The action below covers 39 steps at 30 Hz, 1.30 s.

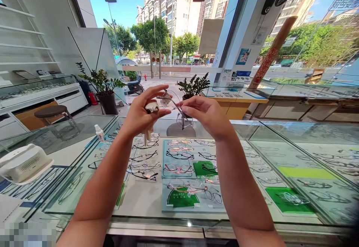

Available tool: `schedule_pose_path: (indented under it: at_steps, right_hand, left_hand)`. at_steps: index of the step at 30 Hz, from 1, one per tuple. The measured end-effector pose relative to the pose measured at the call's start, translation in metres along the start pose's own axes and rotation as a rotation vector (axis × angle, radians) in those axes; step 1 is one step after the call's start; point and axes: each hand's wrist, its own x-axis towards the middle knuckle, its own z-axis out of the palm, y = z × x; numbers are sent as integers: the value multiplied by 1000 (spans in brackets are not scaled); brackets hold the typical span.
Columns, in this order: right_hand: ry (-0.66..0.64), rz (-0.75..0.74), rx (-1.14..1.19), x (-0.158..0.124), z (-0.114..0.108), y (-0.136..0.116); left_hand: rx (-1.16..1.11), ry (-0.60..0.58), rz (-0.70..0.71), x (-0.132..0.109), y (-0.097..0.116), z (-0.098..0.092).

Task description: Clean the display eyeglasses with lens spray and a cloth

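A pair of thin-rimmed eyeglasses (176, 105) is held up above the glass counter, between my two hands. My left hand (137, 114) has its thumb and fingers around one lens. Tucked in its palm is a crumpled pale cloth (152, 107), and a light strip hangs below that hand. My right hand (209, 117) pinches the eyeglasses near the middle of the frame with thumb and fingertips. The other lens hangs lower, close to the right fingers. Beneath both hands, rows of eyeglasses (179, 169) lie inside the glass display case (140, 206).
A small white bottle (99, 132) stands on the counter at left, near a white appliance (25, 163). Beyond the counter are a round seat (181, 130), a stool (51, 111) and potted plants (108, 103). More glass cases (303, 135) extend to the right.
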Motion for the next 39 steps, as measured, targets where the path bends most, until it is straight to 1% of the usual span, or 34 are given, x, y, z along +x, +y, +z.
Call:
schedule_pose_path:
  at_steps: [5,8,11,15,17,19,21,25,29,31,32,33,35,37,39]
  right_hand:
    - [-69,35,33,-1,1,-3]
    - [-71,31,53,-1,2,-3]
    - [-7,5,34,-1,3,-2]
    - [109,-22,12,-4,3,-3]
    - [174,-22,32,-6,2,-5]
    - [214,-25,45,-9,0,-8]
    - [180,-13,17,-13,-2,-11]
    - [18,112,-32,-28,-8,-16]
    - [-143,278,10,-59,-19,-17]
    - [-211,380,58,-79,-26,-14]
    - [-223,445,89,-90,-30,-11]
    - [-214,516,122,-101,-34,-7]
    - [-124,646,187,-123,-40,1]
    - [34,721,234,-142,-44,11]
    - [213,744,260,-157,-46,21]
  left_hand:
    - [-8,-31,8,-1,5,0]
    - [-25,-40,3,-2,7,2]
    - [-13,-11,-32,-3,10,4]
    - [71,57,-153,-5,21,0]
    - [115,59,-202,-6,28,-4]
    - [161,32,-227,-7,37,-9]
    - [215,-11,-248,-7,45,-14]
    - [306,-119,-323,-10,62,-27]
    - [306,-216,-472,-13,76,-33]
    - [318,-229,-502,-14,82,-33]
    - [327,-231,-507,-14,84,-32]
    - [335,-228,-508,-14,86,-30]
    - [358,-213,-489,-13,88,-27]
    - [401,-189,-438,-13,90,-24]
    - [439,-178,-390,-14,91,-22]
